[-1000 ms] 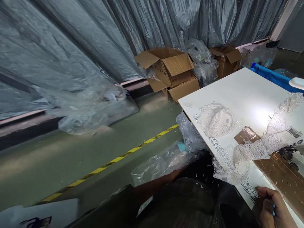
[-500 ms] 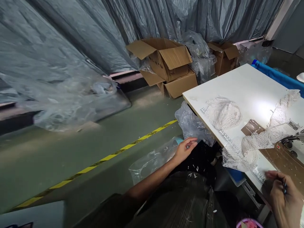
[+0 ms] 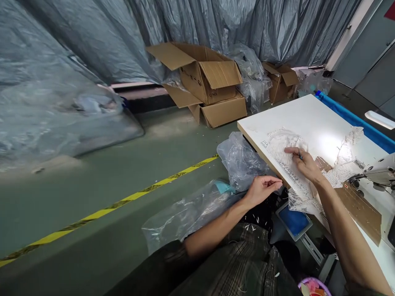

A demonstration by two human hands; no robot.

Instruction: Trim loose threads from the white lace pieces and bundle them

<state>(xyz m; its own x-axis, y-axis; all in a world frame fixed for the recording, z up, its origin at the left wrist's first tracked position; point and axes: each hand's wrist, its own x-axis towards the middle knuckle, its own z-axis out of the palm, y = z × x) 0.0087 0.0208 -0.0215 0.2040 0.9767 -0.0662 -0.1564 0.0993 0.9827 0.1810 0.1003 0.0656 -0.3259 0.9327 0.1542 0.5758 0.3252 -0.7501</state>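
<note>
Right hand (image 3: 305, 164) on my feed is over a crumpled, openwork bundle of white lace (image 3: 277, 142), index finger extended, the others curled by a tiny blue item (image 3: 300, 156); I can't tell whether it grips the mesh. That bundle lies near the smooth white tabletop's (image 3: 305, 115) printed ruler. My left hand (image 3: 262, 190) is at the table edge, thumb and fingertips drawn close, their hold unclear to me. Frilly lace trim (image 3: 300, 202) spills over the edge; wrinkled, clear plastic (image 3: 243, 160) bulges below.
</note>
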